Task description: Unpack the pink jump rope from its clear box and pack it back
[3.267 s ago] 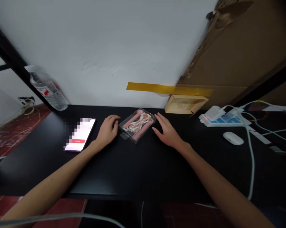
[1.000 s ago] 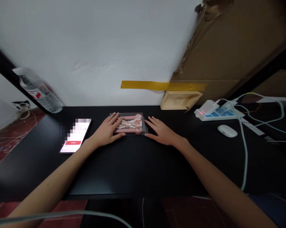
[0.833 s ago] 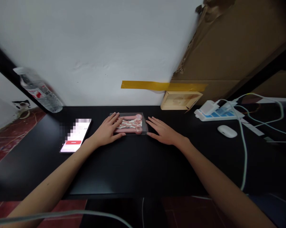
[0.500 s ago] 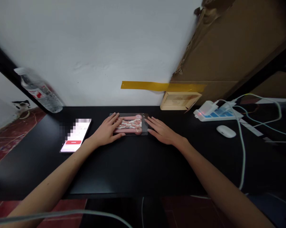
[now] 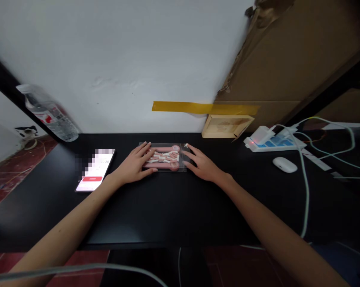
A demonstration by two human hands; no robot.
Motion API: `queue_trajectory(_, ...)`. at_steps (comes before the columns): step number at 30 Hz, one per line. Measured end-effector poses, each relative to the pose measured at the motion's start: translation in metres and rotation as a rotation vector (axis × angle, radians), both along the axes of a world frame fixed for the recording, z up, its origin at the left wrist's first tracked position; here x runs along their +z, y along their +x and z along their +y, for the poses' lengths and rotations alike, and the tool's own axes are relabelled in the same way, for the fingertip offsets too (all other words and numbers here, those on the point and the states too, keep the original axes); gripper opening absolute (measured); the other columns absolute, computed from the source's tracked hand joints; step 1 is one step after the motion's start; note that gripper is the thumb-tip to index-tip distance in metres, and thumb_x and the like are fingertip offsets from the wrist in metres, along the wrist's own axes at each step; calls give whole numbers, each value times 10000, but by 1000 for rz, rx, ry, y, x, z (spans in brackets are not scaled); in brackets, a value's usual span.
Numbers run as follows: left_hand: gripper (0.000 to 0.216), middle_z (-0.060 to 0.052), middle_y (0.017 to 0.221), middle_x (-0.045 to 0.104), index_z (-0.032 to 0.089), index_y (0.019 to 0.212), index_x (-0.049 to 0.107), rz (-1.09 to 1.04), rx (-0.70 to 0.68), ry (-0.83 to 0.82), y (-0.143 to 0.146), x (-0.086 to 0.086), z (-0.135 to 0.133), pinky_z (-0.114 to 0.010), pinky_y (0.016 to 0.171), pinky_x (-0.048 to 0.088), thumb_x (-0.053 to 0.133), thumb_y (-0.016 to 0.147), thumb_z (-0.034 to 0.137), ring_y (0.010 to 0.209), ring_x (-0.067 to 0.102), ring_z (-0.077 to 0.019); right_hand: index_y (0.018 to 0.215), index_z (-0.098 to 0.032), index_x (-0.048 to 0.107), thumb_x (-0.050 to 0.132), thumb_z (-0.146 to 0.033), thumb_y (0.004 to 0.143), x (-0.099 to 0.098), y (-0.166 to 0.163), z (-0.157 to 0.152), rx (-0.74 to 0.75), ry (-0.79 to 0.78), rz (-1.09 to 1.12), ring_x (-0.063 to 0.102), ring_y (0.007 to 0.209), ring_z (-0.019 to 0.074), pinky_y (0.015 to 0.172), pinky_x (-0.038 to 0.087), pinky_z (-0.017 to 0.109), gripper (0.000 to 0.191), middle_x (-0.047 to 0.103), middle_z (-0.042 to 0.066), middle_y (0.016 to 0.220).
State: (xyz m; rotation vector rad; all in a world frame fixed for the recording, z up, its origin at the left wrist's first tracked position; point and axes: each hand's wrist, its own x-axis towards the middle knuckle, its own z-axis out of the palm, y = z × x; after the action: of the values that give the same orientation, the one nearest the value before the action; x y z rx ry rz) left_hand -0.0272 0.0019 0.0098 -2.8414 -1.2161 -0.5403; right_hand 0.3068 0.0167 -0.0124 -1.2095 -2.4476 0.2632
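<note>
A clear box (image 5: 167, 157) of pink pieces and small white bits lies flat on the black worktop (image 5: 174, 207), close to its back edge and about midway along it. The left hand (image 5: 134, 166) rests palm down on the box's left end, fingers spread over the lid, thumb along the near side. The right hand (image 5: 202, 166) lies at the box's right end, fingers spread and slightly bent, tips touching that end; whether they grip it I cannot tell. A lit phone (image 5: 94, 171) lies just left of the left hand. A bottle (image 5: 50, 114) stands at the back left corner. Toward the right edge sit a power strip (image 5: 272, 143) and a white mouse (image 5: 284, 164).
</note>
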Motion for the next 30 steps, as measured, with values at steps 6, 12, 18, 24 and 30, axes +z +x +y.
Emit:
queue_trajectory(6, 745, -173, 1628, 277, 164, 1553, 342, -14, -10, 9, -1, -1, 1, -541, 1198, 284, 530, 967, 583, 1506, 238, -363, 1433, -249, 562, 441, -444, 1020, 4, -3, -1, 32, -3, 19, 338, 1486, 316, 1192, 334, 565, 473, 341, 97, 1627)
queue_trajectory(12, 745, -178, 1623, 288, 161, 1550, 345, -11, -9, 4, -1, -1, 1, -549, 1198, 282, 531, 966, 584, 1503, 246, -370, 1456, -280, 529, 413, -420, 1030, 6, -4, -2, 85, -2, 22, 275, 1515, 289, 1210, 309, 545, 464, 239, 47, 1668)
queue_trajectory(18, 742, -159, 1637, 262, 190, 1566, 317, -21, -10, -2, -1, -2, 2, -561, 1199, 272, 537, 967, 569, 1508, 231, -369, 1562, -215, 352, 431, -476, 1005, 2, -3, -2, -21, -22, 2, 264, 1517, 302, 1209, 303, 540, 621, 235, 117, 1666)
queue_trajectory(24, 745, -156, 1642, 249, 185, 1570, 319, -5, -32, -20, -1, 0, 1, -540, 1204, 269, 517, 973, 583, 1511, 224, -361, 1578, -203, 317, 406, -503, 1008, 1, -3, -1, -60, -45, -15, 244, 1521, 323, 1213, 290, 536, 650, 212, 131, 1672)
queue_trajectory(30, 749, -146, 1648, 237, 202, 1581, 293, -3, -47, -37, -1, 1, -1, -542, 1206, 262, 519, 975, 580, 1514, 216, -359, 1508, -296, 458, 460, -432, 1005, 0, -3, 0, -47, 30, 44, 328, 1490, 321, 1185, 345, 555, 521, 247, 66, 1668)
